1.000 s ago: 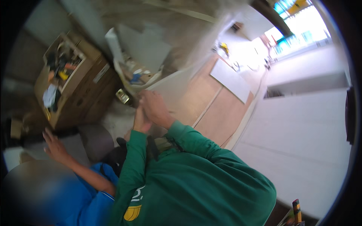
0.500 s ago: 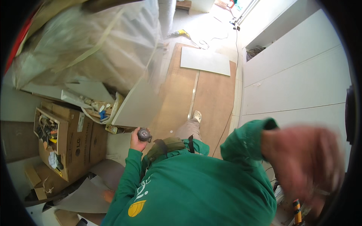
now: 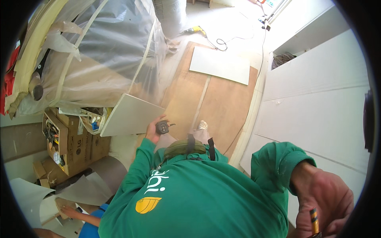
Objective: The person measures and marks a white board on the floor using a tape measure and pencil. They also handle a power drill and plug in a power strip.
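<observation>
While the left hand [image 3: 152, 131] is holding a dark-grey rounded tape measure [image 3: 162, 127] beside a white rectangular panel [image 3: 131, 117], only a short tab [image 3: 172, 125] is showing — so nothing's being measured yet. The right hand [image 3: 327, 194] is hovering by an orange-and-black striped stick [image 3: 314, 220] — can't tell whether its grip is holding it.

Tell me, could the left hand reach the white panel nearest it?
Probably yes: the left hand looks close beside the white panel, nothing visible between, though the dark gadget it holds may hinder gripping.
</observation>
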Demonstrator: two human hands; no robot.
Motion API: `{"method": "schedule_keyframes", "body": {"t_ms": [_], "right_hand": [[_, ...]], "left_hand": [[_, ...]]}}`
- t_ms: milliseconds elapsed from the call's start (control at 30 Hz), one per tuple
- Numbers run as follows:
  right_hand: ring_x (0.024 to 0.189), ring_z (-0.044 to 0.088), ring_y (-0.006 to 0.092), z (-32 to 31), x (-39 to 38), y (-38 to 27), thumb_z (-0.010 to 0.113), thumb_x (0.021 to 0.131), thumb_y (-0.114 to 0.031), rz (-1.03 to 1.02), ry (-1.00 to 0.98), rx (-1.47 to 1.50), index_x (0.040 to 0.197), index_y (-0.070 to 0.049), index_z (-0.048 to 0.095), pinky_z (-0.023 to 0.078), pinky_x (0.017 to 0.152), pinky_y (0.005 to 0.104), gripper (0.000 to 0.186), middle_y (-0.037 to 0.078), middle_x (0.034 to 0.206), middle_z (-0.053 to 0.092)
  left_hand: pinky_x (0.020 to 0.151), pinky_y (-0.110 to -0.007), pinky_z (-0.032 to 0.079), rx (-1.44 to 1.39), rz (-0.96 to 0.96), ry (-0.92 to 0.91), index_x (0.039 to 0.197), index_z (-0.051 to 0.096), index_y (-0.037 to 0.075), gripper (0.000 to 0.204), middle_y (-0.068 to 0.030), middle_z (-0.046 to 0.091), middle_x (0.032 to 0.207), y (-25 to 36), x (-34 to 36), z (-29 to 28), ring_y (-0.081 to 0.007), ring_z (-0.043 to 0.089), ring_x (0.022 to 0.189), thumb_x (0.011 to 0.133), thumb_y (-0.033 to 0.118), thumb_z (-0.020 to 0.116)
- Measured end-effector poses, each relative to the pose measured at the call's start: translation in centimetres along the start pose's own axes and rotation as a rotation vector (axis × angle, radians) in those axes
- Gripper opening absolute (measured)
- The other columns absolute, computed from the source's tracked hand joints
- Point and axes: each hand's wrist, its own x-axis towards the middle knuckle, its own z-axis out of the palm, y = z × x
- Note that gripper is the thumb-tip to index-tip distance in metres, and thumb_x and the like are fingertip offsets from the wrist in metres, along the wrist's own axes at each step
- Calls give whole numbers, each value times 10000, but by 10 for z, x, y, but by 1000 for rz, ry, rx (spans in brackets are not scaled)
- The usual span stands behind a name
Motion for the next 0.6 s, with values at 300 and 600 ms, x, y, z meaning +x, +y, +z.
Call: {"method": "schedule_keyframes", "body": {"t_ms": [300,600], "right_hand": [[850,659,233,2,-183,70,500,967,-107,1112,-27,-465,1080,75,698,540,794,360,291,160,1005,699],[742,538,101,35,-447,76,687,1054,-313,2250,-492,-136,1005,-29,683,459,655,325,288,7,826,621]], "left_hand": [[725,-394,628,-5,90,-73,1514,521,64,502,-200,725,1076,26,52,144,-269,744,786,1118,367,454],[752,-339,606,297,437,-397,1577,430,54,554,-156,704,1039,99,130,323,-227,722,799,1125,366,502]]}}
